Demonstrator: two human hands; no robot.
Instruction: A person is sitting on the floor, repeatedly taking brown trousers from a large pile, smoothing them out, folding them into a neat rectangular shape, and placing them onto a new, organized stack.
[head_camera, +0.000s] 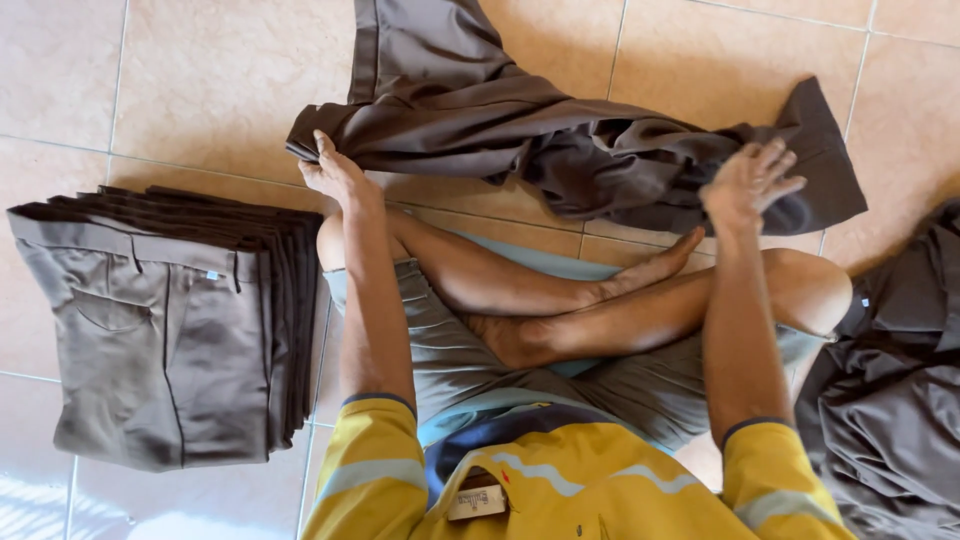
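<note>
Head camera looks straight down over my lap to the floor of pale peach tiles (220, 80), the biggest thing in sight, with thin grout lines crossing it. On that floor, spread in front of my crossed legs (560, 300), lie the dark brown trousers (560, 130) I am handling: one leg runs up and off the top edge, the rest is rumpled in a loose heap that stretches from one of my hands to the other.

To my left sits a stack of folded brown trousers (170, 320), squared up, waistband and back pocket facing up, edges of the lower pairs showing along the top and right side. It lies well apart from the loose pair. At the right edge is a crumpled pile of unfolded dark trousers (890, 400), just beside my right knee.

I sit cross-legged in grey shorts and a yellow shirt (570, 490) with pale bands on the sleeves.

My left hand (335, 175) is at the left end of the loose trousers, closed on the edge of the cloth there, the fabric bunched against my fingers. My right hand (750, 185) is at the other end, fingers spread and bent, resting on the rumpled cloth; whether it has a real pinch of the fabric I cannot tell. The trousers lie beyond both hands, away from my body, spanning the gap between them.
</note>
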